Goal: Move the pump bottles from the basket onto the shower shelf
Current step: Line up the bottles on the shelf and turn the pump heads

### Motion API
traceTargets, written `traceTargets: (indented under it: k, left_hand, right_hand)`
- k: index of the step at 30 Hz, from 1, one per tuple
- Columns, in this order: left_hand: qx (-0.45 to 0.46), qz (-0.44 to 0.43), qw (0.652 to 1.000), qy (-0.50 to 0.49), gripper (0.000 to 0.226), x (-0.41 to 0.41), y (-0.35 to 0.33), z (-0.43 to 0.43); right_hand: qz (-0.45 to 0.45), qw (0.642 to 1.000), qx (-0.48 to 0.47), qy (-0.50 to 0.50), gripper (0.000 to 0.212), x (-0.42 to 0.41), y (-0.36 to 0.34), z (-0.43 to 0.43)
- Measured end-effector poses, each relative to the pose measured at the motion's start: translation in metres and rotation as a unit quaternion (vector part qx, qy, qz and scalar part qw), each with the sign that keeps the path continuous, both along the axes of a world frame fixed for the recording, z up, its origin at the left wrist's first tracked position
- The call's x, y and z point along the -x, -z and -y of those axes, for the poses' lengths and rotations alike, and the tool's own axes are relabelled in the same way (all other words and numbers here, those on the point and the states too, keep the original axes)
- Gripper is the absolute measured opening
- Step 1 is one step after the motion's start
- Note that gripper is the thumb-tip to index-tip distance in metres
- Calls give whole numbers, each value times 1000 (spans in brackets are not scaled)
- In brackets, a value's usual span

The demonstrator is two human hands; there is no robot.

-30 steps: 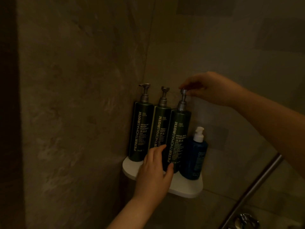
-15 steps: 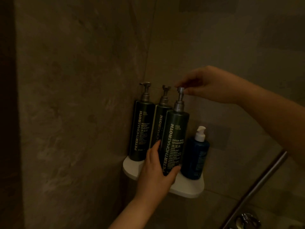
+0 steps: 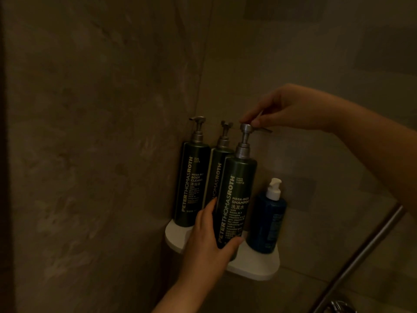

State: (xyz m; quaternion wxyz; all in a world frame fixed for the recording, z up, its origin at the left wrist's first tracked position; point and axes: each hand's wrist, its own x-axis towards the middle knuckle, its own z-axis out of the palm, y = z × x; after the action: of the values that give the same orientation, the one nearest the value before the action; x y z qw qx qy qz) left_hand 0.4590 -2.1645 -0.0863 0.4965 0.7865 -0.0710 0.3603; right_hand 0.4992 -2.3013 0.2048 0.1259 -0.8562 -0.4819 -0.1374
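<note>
Four bottles crowd one white corner shelf [image 3: 255, 265], which sits at about 5 o'clock from the middle of the view. Three are tall dark green pump bottles and one is a shorter blue bottle [image 3: 269, 222] with a white pump. The body cleanser bottle [image 3: 191, 184] stands at the wall, the middle green bottle [image 3: 217, 159] at its 3 o'clock, and the shampoo bottle [image 3: 237, 199] in front of both, with the blue one at its 3 o'clock. The left hand [image 3: 207, 242] wraps fingers and thumb round the shampoo bottle's lower body and hides its base. The right hand [image 3: 291, 109] pinches its metal pump head [image 3: 246, 127] from 1 o'clock. One metal rail [image 3: 361, 256] slants across at 4 o'clock.
</note>
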Motion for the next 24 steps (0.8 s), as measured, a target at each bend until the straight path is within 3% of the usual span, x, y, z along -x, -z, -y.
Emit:
traceTargets:
  k: [12,19,24]
  left_hand:
    - [-9,10,1000,-21,89,1,1,3]
    - [-9,9,1000,-21,89,2,0,3]
    - [-4,16,1000,-22,88,1,1,4]
  right_hand:
    - [-95,992,-12,76,22,-2,-11,-15]
    - [-43,998,-7,35,16,4,-5,-9]
    - [3,999,3,-41,28,5,1,3]
